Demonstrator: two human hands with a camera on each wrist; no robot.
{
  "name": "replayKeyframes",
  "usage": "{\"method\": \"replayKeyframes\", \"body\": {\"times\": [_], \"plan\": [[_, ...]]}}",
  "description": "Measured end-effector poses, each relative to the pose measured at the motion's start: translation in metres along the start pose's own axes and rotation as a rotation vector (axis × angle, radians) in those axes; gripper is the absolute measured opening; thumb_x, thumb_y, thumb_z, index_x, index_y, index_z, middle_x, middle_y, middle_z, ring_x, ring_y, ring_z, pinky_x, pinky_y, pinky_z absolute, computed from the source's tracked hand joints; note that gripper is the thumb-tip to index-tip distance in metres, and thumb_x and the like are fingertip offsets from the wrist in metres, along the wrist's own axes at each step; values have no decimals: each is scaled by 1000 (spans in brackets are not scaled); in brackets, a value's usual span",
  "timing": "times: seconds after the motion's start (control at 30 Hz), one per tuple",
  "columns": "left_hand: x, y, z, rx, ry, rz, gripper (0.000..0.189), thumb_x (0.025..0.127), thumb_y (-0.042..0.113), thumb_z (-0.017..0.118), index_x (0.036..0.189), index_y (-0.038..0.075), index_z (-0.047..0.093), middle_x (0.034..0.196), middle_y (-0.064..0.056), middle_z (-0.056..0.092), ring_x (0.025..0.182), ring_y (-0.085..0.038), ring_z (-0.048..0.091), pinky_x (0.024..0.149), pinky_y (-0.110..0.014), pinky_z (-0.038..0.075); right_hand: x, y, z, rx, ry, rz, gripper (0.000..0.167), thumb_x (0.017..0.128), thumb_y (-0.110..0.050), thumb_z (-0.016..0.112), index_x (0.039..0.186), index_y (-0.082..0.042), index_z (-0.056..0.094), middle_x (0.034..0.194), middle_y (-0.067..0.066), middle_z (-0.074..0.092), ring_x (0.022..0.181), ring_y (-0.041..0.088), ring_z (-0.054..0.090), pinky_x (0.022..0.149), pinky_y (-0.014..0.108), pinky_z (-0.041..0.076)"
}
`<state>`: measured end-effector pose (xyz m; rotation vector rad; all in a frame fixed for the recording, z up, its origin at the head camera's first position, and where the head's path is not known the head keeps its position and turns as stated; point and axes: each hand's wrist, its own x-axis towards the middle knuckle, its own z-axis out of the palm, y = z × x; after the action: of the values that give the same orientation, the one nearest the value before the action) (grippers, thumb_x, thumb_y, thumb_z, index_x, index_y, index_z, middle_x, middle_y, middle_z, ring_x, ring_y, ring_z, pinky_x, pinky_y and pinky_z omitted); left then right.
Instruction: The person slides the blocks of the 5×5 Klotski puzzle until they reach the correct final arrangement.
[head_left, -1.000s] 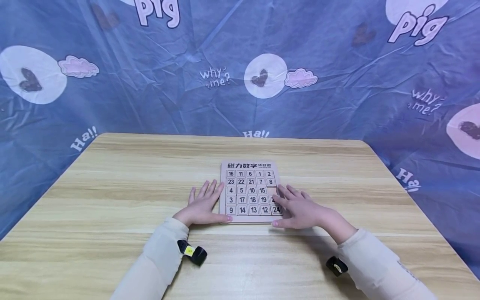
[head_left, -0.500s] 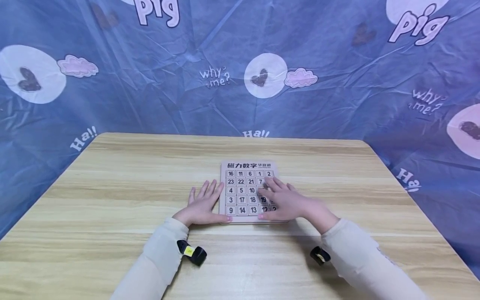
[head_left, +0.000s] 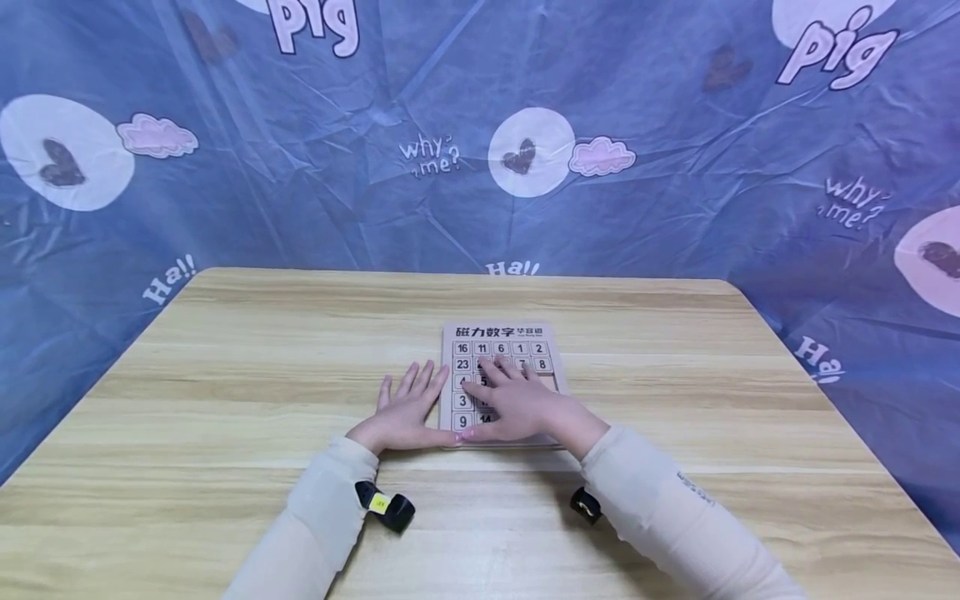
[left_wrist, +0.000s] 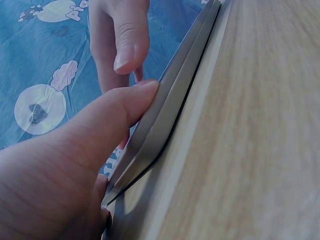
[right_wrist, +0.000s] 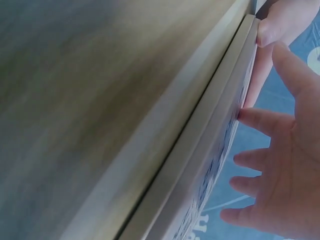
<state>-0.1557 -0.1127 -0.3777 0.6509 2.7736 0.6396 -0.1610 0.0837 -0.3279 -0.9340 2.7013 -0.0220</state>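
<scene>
A pale sliding number puzzle [head_left: 498, 332] lies flat on the table, with Chinese print across its top and numbered tiles in rows. My left hand [head_left: 405, 417] rests at its left side, fingers spread and fairly straight. The left thumb [left_wrist: 142, 97] presses on the near left corner of the frame. Over the lower middle of the board my right hand [head_left: 517, 408] is spread, covering many tiles. In the right wrist view, the right index fingertip [right_wrist: 245, 114] is right at the tile face, while the other fingers extend loosely. Tiles 16, 11, 6, 1 and 2 show along the top row.
The wooden table [head_left: 300, 333] extends around the puzzle on every side. Behind it hangs a blue printed cloth [head_left: 337, 208]. Black wrist cameras sit on both pale sleeves [head_left: 660, 500].
My right hand has swept left from the puzzle's right edge across the tiles, its thumb now close to the left thumb. The left hand and the board have stayed put.
</scene>
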Motion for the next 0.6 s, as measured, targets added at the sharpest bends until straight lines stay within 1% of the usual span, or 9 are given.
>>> {"method": "replayKeyframes", "body": {"times": [0.1,0.2,0.37,0.6], "plan": [[-1,2,-2,12,-14,-17,103,66,65,55,140,14,4,142,-13,-2,127,-28,-9,93,-53,-13,-3,2,0,0,-7,16,76,74,-68,38,135,-24,30,142,13,7,126,35,4,94,58,9],[-1,3,-2,21,-13,-27,104,65,67,53,140,14,4,142,-12,-2,127,-28,-9,94,-52,-13,-5,6,-1,12,-16,25,73,76,-66,39,135,-23,30,142,13,7,126,36,4,94,58,8],[-1,3,-1,25,-9,-27,104,65,68,53,140,14,5,142,-12,-1,127,-28,-9,94,-53,-12,-10,12,0,28,-10,35,70,77,-63,41,135,-23,32,142,12,9,126,35,4,94,59,8],[-1,3,-1,21,-6,-32,104,65,67,54,140,14,6,142,-12,-1,127,-28,-8,94,-53,-12,-15,18,1,8,8,37,71,77,-63,41,134,-22,33,141,14,12,126,35,6,94,59,8]]}}
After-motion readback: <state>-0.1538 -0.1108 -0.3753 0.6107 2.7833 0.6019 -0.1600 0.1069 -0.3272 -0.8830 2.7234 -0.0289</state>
